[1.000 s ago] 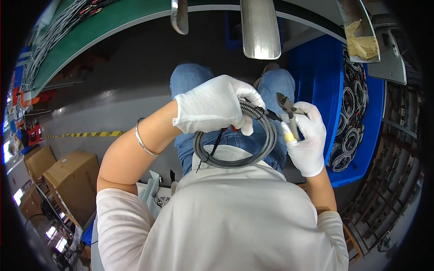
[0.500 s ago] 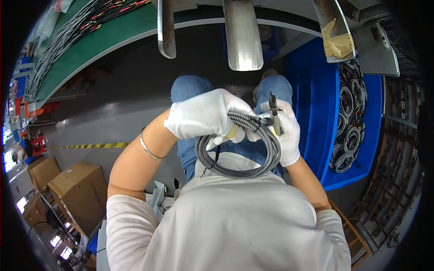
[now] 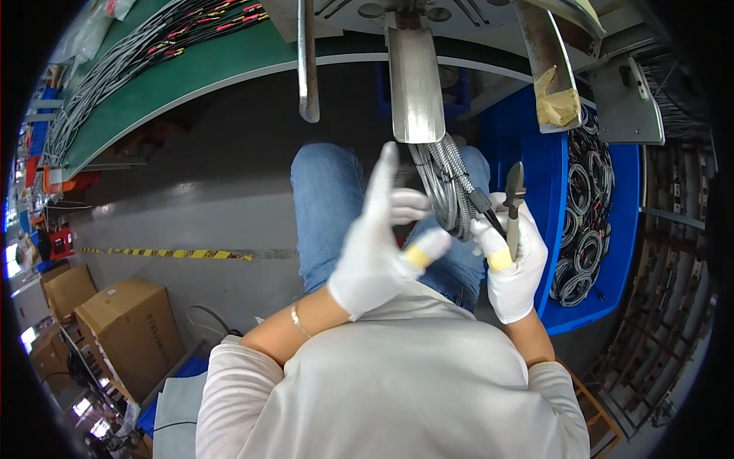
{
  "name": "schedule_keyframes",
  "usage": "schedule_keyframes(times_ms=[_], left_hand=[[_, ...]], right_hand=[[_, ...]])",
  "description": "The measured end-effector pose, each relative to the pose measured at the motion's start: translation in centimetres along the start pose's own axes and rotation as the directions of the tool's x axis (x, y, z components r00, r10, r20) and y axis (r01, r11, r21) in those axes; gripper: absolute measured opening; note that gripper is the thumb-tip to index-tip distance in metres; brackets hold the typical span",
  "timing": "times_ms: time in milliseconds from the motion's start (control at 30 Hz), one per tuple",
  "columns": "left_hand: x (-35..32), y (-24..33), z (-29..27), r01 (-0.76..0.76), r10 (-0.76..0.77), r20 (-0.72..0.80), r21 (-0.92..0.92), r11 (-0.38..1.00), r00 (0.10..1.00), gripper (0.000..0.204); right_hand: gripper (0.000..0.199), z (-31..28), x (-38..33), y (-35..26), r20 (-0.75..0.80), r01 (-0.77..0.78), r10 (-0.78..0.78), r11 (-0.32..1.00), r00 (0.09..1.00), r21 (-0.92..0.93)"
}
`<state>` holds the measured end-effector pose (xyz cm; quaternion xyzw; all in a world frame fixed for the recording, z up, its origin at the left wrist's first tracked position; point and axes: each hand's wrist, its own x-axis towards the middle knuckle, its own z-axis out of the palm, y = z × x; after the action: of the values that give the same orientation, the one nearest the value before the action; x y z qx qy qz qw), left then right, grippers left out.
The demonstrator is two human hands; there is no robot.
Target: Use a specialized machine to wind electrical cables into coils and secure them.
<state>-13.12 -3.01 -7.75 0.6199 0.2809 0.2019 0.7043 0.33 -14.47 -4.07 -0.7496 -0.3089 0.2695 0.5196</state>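
Observation:
A grey braided cable coil (image 3: 453, 195) hangs edge-on just below the end of the middle metal bracket (image 3: 417, 92); whether it touches the bracket I cannot tell. My left hand (image 3: 382, 237), in a white glove with yellow tape on the thumb, is open with fingers spread, to the left of the coil and apart from it. My right hand (image 3: 520, 260), gloved the same way, is closed round a pair of pliers (image 3: 514, 183) with dark jaws pointing up. Its thumb and fingers also pinch the coil's dark cable end (image 3: 493, 219).
A blue bin (image 3: 623, 252) at the right holds several coiled cables (image 3: 585, 229). Two more metal brackets (image 3: 307, 76) jut out overhead, the right one (image 3: 554, 84) taped. Loose cables (image 3: 115, 76) lie on the green bench (image 3: 206, 73). Cardboard boxes (image 3: 134, 329) stand at the left.
The coil has moved up and away from my body, turning edge-on near the middle bracket. My left hand has let go of it and opened. My right hand moved right, keeping the pliers.

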Motion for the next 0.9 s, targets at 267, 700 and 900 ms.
schedule_keyframes(times_ms=[267, 700, 900], left_hand=[[1.7, -0.3, 2.8, -0.113, 0.143, 0.016, -0.528, 0.842, 0.99, 0.1], [2.8, 2.6, 2.9, -0.002, 0.115, 0.18, -0.532, 0.847, 0.977, 0.094], [3.1, 2.2, 3.4, 0.002, 0.076, 0.133, -0.513, 0.859, 0.988, 0.092]], right_hand=[[0.011, -1.0, -0.1, 0.4, 0.125, 0.419, -0.4, 0.872, 0.908, -0.252], [0.013, -0.7, -0.8, 2.9, 0.179, -0.289, 0.227, 0.747, 0.957, 0.599], [0.021, 0.9, -0.9, 5.6, 0.453, -0.454, 0.071, -0.008, 0.889, 0.891]])
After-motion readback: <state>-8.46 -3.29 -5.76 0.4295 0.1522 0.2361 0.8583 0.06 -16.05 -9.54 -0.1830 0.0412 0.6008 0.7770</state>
